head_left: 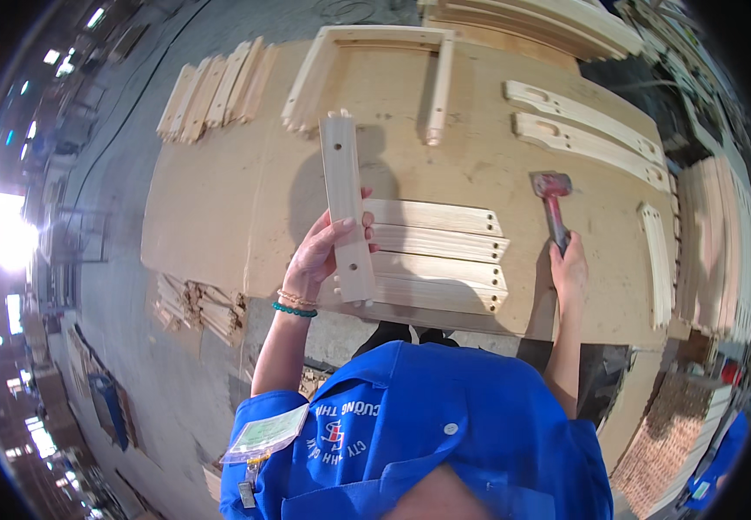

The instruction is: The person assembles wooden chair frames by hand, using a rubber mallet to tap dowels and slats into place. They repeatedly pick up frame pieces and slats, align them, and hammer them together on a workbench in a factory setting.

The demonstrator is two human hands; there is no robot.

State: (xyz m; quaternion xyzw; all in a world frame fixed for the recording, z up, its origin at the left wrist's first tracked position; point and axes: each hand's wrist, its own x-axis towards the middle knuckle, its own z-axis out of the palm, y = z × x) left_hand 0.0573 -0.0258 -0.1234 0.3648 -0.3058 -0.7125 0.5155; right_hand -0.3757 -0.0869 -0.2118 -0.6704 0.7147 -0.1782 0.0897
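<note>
Wooden slat [346, 208] | gripped upright by left hand [319, 256] | right hand [569, 269] closed on red mallet [554, 206] | over workbench [219, 208]

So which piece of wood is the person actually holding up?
Start at the big plywood worktable. Near its front edge lies a row of flat slats. The wooden slat in the left hand stands on end across them, dowel pegs at both ends, the only piece lifted.

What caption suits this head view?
Left hand lifts a slat; right hand grips a mallet over a workbench.
</note>
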